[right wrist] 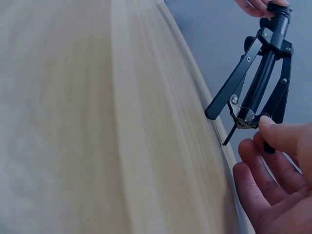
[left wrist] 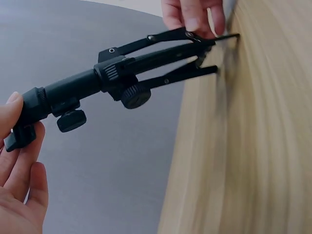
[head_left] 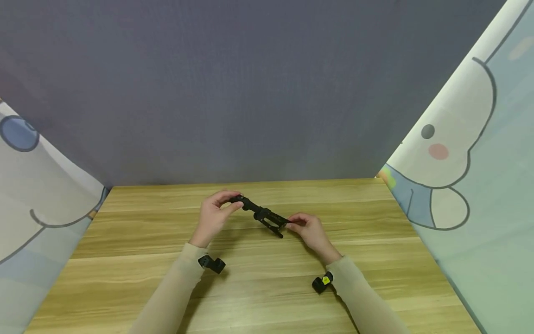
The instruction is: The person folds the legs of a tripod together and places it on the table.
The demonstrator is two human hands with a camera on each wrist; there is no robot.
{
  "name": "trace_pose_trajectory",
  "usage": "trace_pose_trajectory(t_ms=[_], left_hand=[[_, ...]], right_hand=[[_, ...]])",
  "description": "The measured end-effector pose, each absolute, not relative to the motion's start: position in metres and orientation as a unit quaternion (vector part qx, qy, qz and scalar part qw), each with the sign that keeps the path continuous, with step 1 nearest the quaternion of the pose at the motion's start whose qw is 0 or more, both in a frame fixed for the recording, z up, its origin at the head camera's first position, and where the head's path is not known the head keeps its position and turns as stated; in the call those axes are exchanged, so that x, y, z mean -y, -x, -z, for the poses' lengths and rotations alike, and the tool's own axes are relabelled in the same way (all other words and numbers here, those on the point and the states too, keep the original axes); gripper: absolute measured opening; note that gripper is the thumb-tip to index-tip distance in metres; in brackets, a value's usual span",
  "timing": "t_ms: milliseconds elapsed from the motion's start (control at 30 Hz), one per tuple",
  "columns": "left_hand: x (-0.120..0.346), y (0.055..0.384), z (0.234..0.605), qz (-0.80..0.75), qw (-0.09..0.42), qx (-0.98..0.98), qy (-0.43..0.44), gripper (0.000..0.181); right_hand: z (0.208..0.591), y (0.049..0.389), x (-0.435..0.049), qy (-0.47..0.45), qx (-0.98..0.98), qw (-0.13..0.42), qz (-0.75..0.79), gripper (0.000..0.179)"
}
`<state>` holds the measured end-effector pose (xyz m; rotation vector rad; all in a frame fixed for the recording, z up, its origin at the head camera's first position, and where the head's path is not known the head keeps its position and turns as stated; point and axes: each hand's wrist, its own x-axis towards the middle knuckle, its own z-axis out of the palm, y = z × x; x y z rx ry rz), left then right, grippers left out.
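A small black tripod (head_left: 263,213) is held tilted above the wooden table between both hands. My left hand (head_left: 210,218) grips its head end between thumb and fingers. At the lower end, my right hand (head_left: 310,234) pinches a leg tip with thumb and fingers. The left wrist view shows the tripod (left wrist: 73,91) with its knobs, and its legs partly spread from the centre tube. In the right wrist view, metal braces (right wrist: 246,117) join the legs near the right thumb.
The wood-grain table (head_left: 258,283) spreads under both arms, with a grey panel (head_left: 250,93) rising behind its far edge. Cartoon-printed cloths hang at the left (head_left: 46,195) and right (head_left: 479,208). A small black camera sits on each wrist.
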<state>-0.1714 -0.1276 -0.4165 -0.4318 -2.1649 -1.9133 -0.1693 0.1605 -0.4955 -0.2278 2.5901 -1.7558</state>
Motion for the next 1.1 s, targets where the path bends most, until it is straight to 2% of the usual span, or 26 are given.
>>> trace_pose_trajectory(t_ms=[200, 533, 1100], left_hand=[[0.136, 0.159, 0.410, 0.612, 0.102, 0.774, 0.127, 0.023], [0.155, 0.174, 0.450, 0.588, 0.104, 0.795, 0.105, 0.026], [0.153, 0.180, 0.468, 0.527, 0.032, 0.847, 0.064, 0.021]], right_hand=[[0.494, 0.171, -0.162, 0.064, -0.815, -0.012, 0.576, 0.008], [0.494, 0.175, -0.163, 0.068, -0.832, -0.002, 0.550, 0.011], [0.492, 0.184, -0.171, 0.046, -0.827, 0.001, 0.561, 0.012]])
